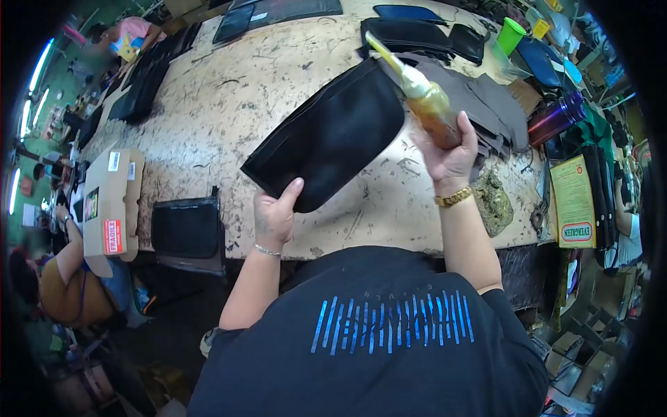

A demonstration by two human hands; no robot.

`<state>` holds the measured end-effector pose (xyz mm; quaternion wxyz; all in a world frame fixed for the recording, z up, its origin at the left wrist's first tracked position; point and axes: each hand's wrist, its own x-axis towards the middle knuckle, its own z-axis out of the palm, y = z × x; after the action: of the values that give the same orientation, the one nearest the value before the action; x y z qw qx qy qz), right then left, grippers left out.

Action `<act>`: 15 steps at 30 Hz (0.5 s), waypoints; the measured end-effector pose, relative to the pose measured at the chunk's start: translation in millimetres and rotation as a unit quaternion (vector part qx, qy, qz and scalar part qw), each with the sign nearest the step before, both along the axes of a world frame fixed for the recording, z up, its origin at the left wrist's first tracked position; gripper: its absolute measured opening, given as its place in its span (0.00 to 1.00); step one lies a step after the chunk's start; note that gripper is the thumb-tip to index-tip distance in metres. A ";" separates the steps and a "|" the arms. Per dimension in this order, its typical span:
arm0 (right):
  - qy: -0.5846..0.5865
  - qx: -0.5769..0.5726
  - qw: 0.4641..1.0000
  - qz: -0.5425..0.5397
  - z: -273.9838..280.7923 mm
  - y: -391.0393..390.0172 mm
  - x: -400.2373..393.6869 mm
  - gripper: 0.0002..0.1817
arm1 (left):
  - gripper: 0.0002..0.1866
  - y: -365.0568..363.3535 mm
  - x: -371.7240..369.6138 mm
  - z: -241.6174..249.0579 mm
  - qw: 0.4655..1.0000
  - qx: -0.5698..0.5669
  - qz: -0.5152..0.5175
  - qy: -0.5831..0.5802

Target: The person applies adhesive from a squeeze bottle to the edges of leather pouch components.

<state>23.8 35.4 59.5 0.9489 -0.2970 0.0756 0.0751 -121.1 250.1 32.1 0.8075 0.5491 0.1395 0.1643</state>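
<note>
two bare hands work above a pale, scarred surface (pixel 229 97) whose top is mottled with dark scuffs and dried smears. left hand (pixel 276 212) pinches the lower corner of a black leather panel (pixel 326 135), thumb on top and fingers under; its grip is narrow, closed on the panel's rounded edge. the panel is smooth, matte, roughly rectangular with soft corners and a raised seam line along one long side, and it is held tilted over the middle of the surface. right hand (pixel 451 156) wraps around a squeeze bottle of amber glue (pixel 424 94), grip closed full around the soft translucent body; the bottle's long yellowish nozzle points up and left, lying across the panel's upper right corner. whether the tip touches the leather cannot be told. a gold bracelet sits on the right wrist, a thin silver one on the left.

just right of the bottle lies a fanned stack of grey leather pieces (pixel 493 104), flat and dull. near the right forearm rests a lumpy greenish wad (pixel 495 201), rough in texture. a black box-shaped tray (pixel 186 226) sits at the near edge, left of the left hand. a cardboard box (pixel 111 201) with a red fragile sticker hangs off the left end. a green plastic cup (pixel 511 35) stands far right, and a glossy purple bottle (pixel 556 115) lies nearby.
</note>
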 end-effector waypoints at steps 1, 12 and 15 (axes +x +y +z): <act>-0.027 -0.044 0.998 -0.031 0.9 -7.1 -0.8 0.11 | 0.16 3.1 -5.2 1.8 0.999 0.015 0.042 -0.022; -0.304 -0.460 0.834 -0.011 29.5 -69.6 -10.3 0.21 | 0.14 16.6 -44.5 -44.5 0.995 -0.006 0.071 0.067; -0.189 -0.252 0.948 0.047 10.1 -52.4 -11.4 0.24 | 0.13 15.1 -44.4 -44.4 0.996 0.021 0.052 0.075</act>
<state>12.4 -17.0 69.6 0.8355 -0.5383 -0.1024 0.0410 -165.4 265.2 -12.4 0.7733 0.5689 0.2240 0.1676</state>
